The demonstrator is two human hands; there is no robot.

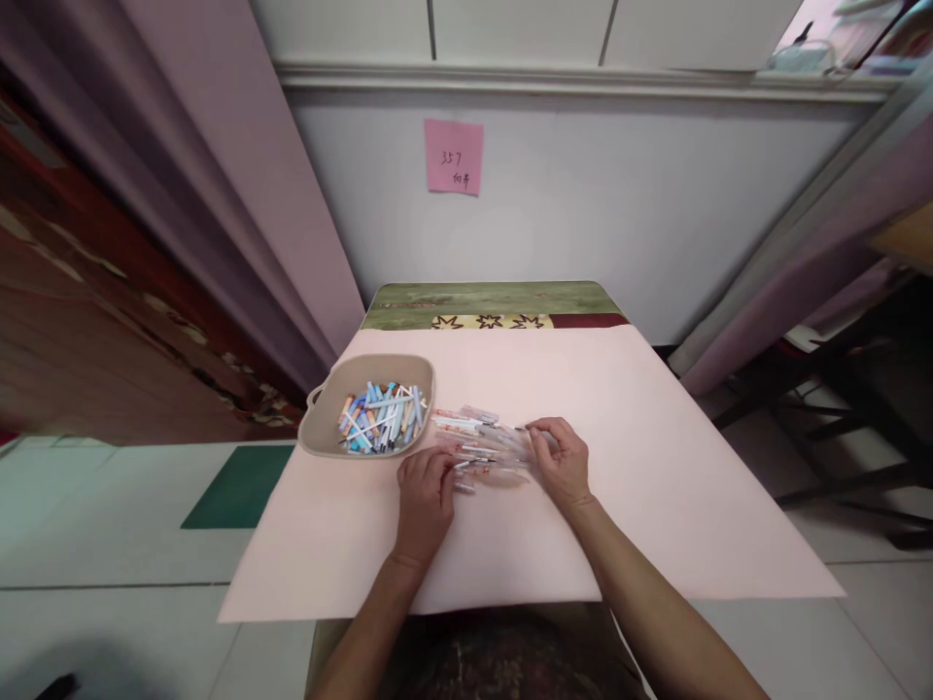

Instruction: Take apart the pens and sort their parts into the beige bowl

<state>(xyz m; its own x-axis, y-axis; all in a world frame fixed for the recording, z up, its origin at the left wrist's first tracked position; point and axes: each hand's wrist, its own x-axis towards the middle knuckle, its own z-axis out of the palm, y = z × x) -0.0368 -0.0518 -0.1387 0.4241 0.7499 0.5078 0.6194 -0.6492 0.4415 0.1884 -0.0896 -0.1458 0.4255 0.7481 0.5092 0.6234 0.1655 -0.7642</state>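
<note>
Several slim pens with clear and white barrels and reddish marks lie in a loose bunch on the pink sheet. My left hand is closed at the bunch's left end, fingers curled down against the pen ends. At the opposite end, my right hand pinches pen tips between thumb and fingers. Exactly how many pens each hand grips is hidden. Just beyond my left hand stands a beige basket holding a jumble of pens and markers in blue, white, grey and orange.
The pink sheet covers most of a small table with a green patterned far edge. A pink note sticks to the wall behind. Curtains hang at both sides, and a dark stool stands at right.
</note>
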